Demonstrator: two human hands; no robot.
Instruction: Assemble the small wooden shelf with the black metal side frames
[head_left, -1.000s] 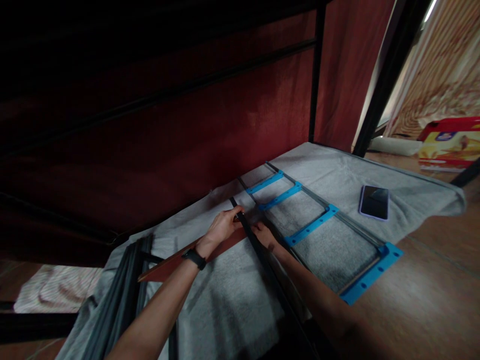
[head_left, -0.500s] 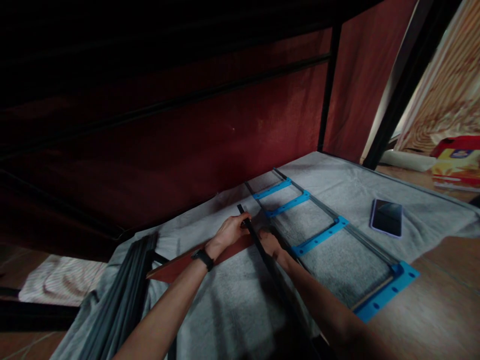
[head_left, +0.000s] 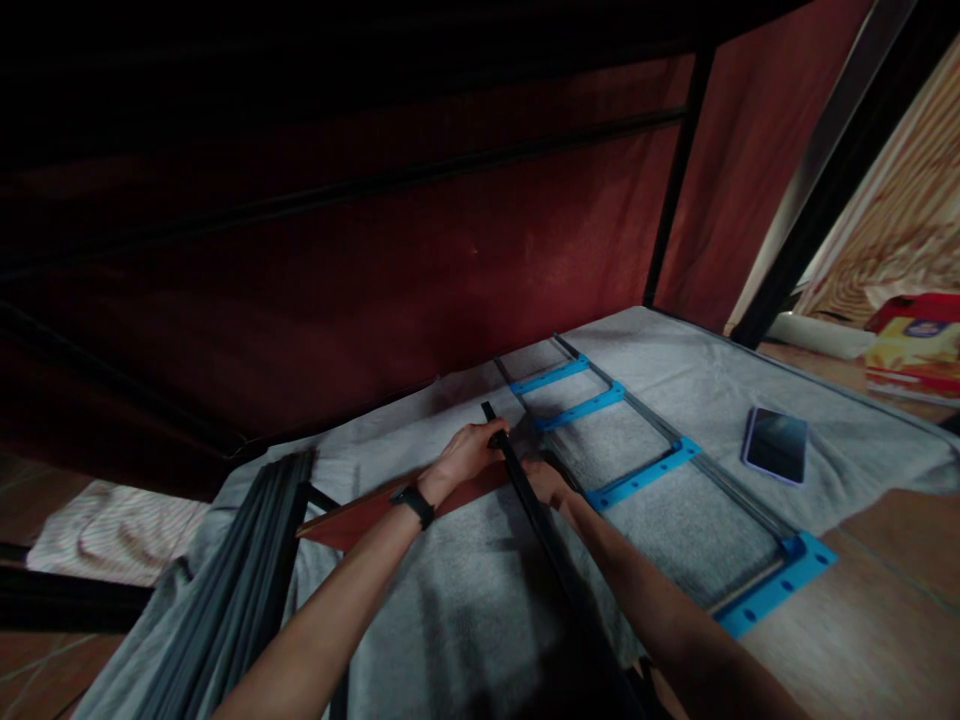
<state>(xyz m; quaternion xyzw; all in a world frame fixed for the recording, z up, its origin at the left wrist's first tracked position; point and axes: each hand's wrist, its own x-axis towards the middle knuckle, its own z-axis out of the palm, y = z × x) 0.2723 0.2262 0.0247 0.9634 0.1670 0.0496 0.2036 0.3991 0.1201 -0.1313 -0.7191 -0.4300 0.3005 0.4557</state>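
A long, dark, narrow bar runs from the middle of the view down towards me. My left hand, with a black band on its wrist, has its fingers closed round the bar near its far end. Just to the right of the bar is my right hand, its fingers curled and partly hidden behind the bar; what they grip cannot be made out. Under my hands lies a reddish-brown board. Right of them, a dark rod frame with several blue crosspieces lies flat.
Grey cloth covers the work surface. Several dark grey strips lie in a bundle at left. A phone rests at right. Behind stands a red panel with black bars; a red-and-yellow box is far right.
The view has shifted slightly, so the scene sits a little differently in it. Both hands and the bar keep almost the same pose.
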